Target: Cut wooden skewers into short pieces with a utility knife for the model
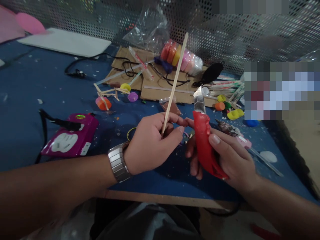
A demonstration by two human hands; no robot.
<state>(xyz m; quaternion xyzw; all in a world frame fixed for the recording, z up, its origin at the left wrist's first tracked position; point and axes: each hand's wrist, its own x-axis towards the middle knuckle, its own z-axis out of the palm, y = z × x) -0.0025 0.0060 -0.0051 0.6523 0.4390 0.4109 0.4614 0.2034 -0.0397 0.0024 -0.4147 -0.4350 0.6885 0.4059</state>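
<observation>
In the head view, the left hand (pixel 160 143) is closed around the lower end of a thin wooden stick (pixel 175 81), which rises above the worktop (pixel 55 90) and leans slightly right. The right hand (pixel 230 153) grips a red-handled knife (pixel 207 146), its blade pointing up and away. The hands are close together at the fingertips; whether they touch, I cannot tell.

Behind them, cardboard pieces (pixel 162 95) lie crowded: a black cord (pixel 162 73) loops over them, beside a clear wrapper of coloured tubs (pixel 172 55), partly hidden by the stick, and a black oval object (pixel 212 74). A small bag of brown material (pixel 171 106) sits just beyond the left hand. To the left are an orange tub (pixel 105 104) with small sticks against it, a purple cap (pixel 132 97) and a yellow cap (pixel 125 88). Nearer the left forearm stands a magenta box (pixel 87 128) with a black cable, while a white board (pixel 65 41) lies farther back. On the right, a bundle of thin wrapped sticks (pixel 225 86) and yellow lumps (pixel 235 114) lie past the knife; a white disc (pixel 268 156) rests beside the right wrist. A perforated panel (pixel 100 26) closes off the far side.
</observation>
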